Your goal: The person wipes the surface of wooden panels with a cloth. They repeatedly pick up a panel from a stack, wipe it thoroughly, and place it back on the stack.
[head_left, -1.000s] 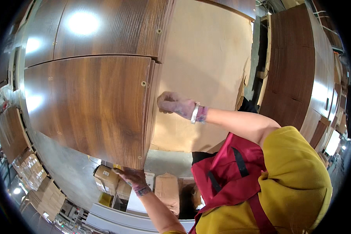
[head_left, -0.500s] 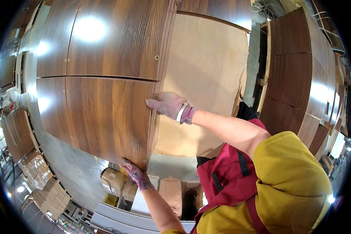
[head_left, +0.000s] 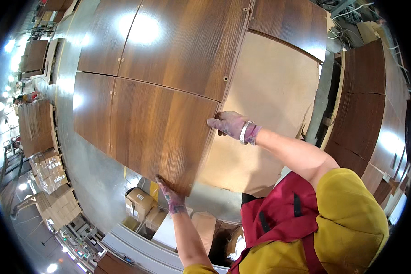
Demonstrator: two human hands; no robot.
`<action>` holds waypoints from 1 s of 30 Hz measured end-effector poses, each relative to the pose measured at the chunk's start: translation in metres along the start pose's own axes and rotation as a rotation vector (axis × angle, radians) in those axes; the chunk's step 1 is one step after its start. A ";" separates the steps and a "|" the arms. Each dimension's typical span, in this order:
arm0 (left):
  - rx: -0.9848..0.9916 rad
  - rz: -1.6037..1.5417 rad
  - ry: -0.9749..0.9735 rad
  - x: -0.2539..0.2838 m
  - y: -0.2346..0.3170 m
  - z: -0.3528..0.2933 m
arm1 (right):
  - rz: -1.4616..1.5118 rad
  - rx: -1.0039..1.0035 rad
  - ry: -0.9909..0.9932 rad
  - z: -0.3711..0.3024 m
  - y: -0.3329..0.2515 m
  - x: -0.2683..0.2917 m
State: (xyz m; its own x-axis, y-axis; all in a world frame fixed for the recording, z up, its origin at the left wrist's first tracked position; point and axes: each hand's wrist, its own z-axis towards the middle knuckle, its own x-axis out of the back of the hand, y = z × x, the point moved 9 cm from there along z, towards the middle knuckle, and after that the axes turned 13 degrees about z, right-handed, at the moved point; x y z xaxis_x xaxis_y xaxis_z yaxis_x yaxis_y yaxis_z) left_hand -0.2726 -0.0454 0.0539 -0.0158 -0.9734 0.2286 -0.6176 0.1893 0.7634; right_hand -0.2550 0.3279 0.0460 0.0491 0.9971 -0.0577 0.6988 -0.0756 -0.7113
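Panel ahead and left, both hands at its edges

The panel lies flat at the near right corner of a block of brown panels, with the far panel beyond it and the left panel beside it. It looks somewhat longer left to right, though the lens bend makes that unsure; its grain runs near to far.

The right hand is at the right edge, close to the far right corner, thumb laid over the top and fingers partly hidden below. The left hand is at the near edge, close to the near right corner, fingers stretched out. Whether either hand grips is unclear. Most of the panel lies left of both. Right of it is a tan sheet.
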 end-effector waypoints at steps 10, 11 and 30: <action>0.198 -0.003 0.039 -0.001 -0.003 -0.003 | -0.173 0.127 -0.063 -0.038 0.003 -0.004; 0.166 0.101 0.052 -0.002 -0.001 0.002 | -0.191 0.101 -0.052 -0.049 0.013 0.004; -0.415 0.706 0.243 -0.017 0.017 -0.157 | -0.400 -0.249 0.371 -0.139 0.277 0.320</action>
State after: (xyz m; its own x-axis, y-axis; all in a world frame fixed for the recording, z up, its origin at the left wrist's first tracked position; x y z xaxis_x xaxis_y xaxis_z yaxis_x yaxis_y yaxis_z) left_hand -0.1593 -0.0053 0.1578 -0.0898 -0.5638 0.8210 -0.1879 0.8191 0.5420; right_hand 0.0536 0.6264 -0.0719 -0.0380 0.8865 0.4611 0.8583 0.2652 -0.4392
